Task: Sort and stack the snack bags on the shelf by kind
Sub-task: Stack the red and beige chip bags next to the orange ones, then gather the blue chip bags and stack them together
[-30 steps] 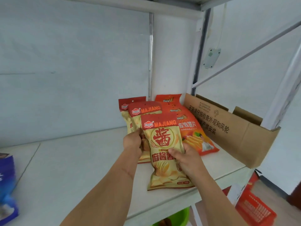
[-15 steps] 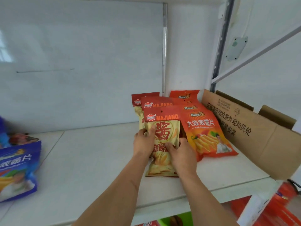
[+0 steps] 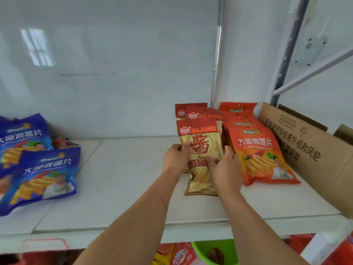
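A yellow MAJIANG bag with a red top (image 3: 200, 142) lies on the white shelf (image 3: 122, 188), on top of two more bags of the same kind behind it (image 3: 202, 114). My left hand (image 3: 174, 159) grips its left edge and my right hand (image 3: 224, 170) presses on its lower right part. Right beside it lies a stack of orange chip bags (image 3: 257, 155). Blue chip bags (image 3: 44, 176) lie in a loose pile at the shelf's far left.
A brown cardboard box (image 3: 309, 150) with printed characters stands at the shelf's right end against the metal upright (image 3: 286, 48). Below the shelf's front edge are a green bowl (image 3: 214, 253) and red packets (image 3: 181, 255).
The yellow bag has been pushed back onto the two bags behind it, with both hands following. The view has swung left, bringing the blue bags into sight.
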Demonstrator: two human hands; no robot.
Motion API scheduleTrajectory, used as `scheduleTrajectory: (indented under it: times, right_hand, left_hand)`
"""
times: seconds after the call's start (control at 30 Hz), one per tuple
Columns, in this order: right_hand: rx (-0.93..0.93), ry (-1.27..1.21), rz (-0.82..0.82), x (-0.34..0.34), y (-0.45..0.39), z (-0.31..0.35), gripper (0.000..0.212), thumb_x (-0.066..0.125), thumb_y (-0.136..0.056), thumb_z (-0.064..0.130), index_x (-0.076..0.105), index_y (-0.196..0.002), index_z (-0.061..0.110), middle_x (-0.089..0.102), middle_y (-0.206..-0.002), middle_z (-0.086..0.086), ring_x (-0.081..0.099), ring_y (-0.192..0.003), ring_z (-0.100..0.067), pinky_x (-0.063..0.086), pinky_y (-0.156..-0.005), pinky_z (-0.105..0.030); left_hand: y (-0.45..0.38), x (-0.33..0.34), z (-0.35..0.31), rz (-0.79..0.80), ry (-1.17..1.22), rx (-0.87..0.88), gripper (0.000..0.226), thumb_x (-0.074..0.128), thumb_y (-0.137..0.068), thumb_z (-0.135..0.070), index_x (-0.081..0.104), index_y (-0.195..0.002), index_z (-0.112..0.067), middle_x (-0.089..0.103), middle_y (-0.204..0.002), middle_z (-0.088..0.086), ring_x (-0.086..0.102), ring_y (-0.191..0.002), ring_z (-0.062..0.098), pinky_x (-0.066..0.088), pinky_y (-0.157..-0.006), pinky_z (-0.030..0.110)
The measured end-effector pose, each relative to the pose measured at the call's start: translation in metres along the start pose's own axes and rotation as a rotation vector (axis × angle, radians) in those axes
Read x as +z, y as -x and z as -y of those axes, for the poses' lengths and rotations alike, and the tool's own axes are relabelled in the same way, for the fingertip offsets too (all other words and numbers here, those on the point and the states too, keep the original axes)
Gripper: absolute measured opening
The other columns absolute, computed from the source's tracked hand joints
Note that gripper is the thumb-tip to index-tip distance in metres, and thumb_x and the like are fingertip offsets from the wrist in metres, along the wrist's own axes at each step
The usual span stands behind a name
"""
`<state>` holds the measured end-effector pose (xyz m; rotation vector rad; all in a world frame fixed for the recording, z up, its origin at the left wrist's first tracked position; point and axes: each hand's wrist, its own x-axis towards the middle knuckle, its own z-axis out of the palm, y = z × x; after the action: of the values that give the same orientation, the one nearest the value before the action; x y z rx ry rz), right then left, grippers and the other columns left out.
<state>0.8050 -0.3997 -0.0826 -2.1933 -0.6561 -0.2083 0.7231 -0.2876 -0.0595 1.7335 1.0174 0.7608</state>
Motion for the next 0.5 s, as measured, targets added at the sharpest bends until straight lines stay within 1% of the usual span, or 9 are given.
scheduleTrajectory:
  times: [0.03, 0.1, 0.13, 0.2, 0.27, 0.33, 0.4, 0.5]
  right_hand:
    - [-0.044, 0.035, -0.055, -0.002, 0.004, 0.008, 0.074, 0.068, -0.087, 0.048, 0.039, -0.144, 0.01, 0.051, -0.137, -0.014, 0.048, -0.127, -0.034, 0.043, -0.098, -0.044]
    - [-0.157, 0.073, -0.161, -0.003, 0.012, 0.026, 0.073, 0.07, -0.086, 0.045, 0.042, -0.143, 0.009, 0.048, -0.142, -0.016, 0.044, -0.132, -0.035, 0.04, -0.102, -0.047]
    - [-0.221, 0.096, -0.187, 0.0, 0.016, 0.035, 0.067, 0.07, -0.087, 0.042, 0.047, -0.14, 0.009, 0.048, -0.144, -0.017, 0.044, -0.133, -0.036, 0.039, -0.104, -0.049]
    - [-0.349, 0.141, -0.18, 0.01, 0.026, 0.054, 0.052, 0.07, -0.089, 0.034, 0.056, -0.132, 0.009, 0.051, -0.143, -0.015, 0.044, -0.134, -0.035, 0.038, -0.105, -0.05]
    - [-0.456, 0.152, -0.113, 0.023, 0.039, 0.077, 0.039, 0.068, -0.09, 0.027, 0.062, -0.125, 0.01, 0.056, -0.139, -0.011, 0.049, -0.13, -0.034, 0.04, -0.104, -0.05]
    - [-0.514, 0.143, -0.008, 0.039, 0.057, 0.103, 0.033, 0.064, -0.093, 0.024, 0.063, -0.124, 0.011, 0.058, -0.135, -0.008, 0.051, -0.126, -0.033, 0.04, -0.101, -0.047]
    - [-0.541, 0.141, 0.119, 0.056, 0.077, 0.131, 0.033, 0.055, -0.098, 0.025, 0.059, -0.13, 0.015, 0.055, -0.138, -0.004, 0.05, -0.126, -0.029, 0.039, -0.101, -0.042]
    - [-0.562, 0.14, 0.252, 0.086, 0.111, 0.175, 0.036, 0.043, -0.103, 0.028, 0.052, -0.137, 0.02, 0.05, -0.143, -0.001, 0.047, -0.127, -0.025, 0.038, -0.1, -0.037]
  left_hand:
    - [0.002, -0.008, 0.001, -0.015, -0.05, 0.017, 0.04, 0.045, -0.1, -0.05, 0.063, -0.107, -0.015, 0.07, -0.099, -0.002, 0.066, -0.095, 0.021, 0.056, -0.086, 0.04]
    - [0.007, -0.029, 0.005, -0.067, -0.189, 0.055, 0.044, 0.045, -0.1, -0.049, 0.063, -0.12, -0.014, 0.068, -0.113, 0.001, 0.063, -0.103, 0.023, 0.053, -0.089, 0.038]
    - [0.009, -0.041, 0.007, -0.093, -0.272, 0.078, 0.045, 0.045, -0.1, -0.048, 0.063, -0.125, -0.016, 0.066, -0.122, 0.002, 0.062, -0.108, 0.023, 0.052, -0.09, 0.037]
    - [0.012, -0.067, 0.014, -0.14, -0.462, 0.134, 0.042, 0.043, -0.101, -0.046, 0.061, -0.128, -0.02, 0.06, -0.132, 0.0, 0.06, -0.115, 0.022, 0.048, -0.087, 0.033]
    - [0.016, -0.097, 0.024, -0.18, -0.643, 0.203, 0.039, 0.041, -0.102, -0.043, 0.061, -0.128, -0.02, 0.058, -0.133, 0.0, 0.058, -0.116, 0.023, 0.046, -0.087, 0.034]
    - [0.019, -0.131, 0.037, -0.216, -0.789, 0.261, 0.038, 0.04, -0.103, -0.039, 0.062, -0.126, -0.018, 0.059, -0.131, 0.002, 0.056, -0.117, 0.025, 0.045, -0.091, 0.036]
    - [0.023, -0.168, 0.051, -0.243, -0.891, 0.289, 0.037, 0.04, -0.103, -0.037, 0.063, -0.125, -0.017, 0.06, -0.13, 0.003, 0.056, -0.117, 0.025, 0.044, -0.093, 0.037]
    - [0.027, -0.227, 0.073, -0.281, -0.952, 0.29, 0.037, 0.04, -0.103, -0.035, 0.064, -0.124, -0.016, 0.061, -0.129, 0.004, 0.056, -0.117, 0.025, 0.043, -0.093, 0.039]
